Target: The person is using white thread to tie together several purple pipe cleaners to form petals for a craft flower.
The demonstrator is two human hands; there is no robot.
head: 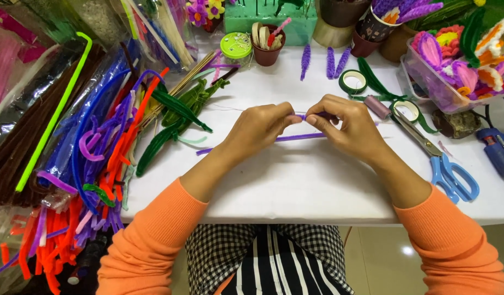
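Observation:
My left hand (260, 128) and my right hand (347, 125) meet above the middle of the white table (296, 186). Both pinch the same short purple pipe cleaner piece (312, 116) between thumb and fingertips. A longer purple pipe cleaner (296, 137) lies flat on the table just under my hands, partly hidden by them. Orange sleeves cover both forearms.
A big heap of coloured pipe cleaners (93, 158) fills the left side. Green folded stems (175, 120) lie left of my hands. Blue-handled scissors (443, 164), green tape rolls (352, 82), a thread spool (376, 106) and a blue glue gun (498, 150) sit right. A clear box of finished flowers (459, 65) stands at back right.

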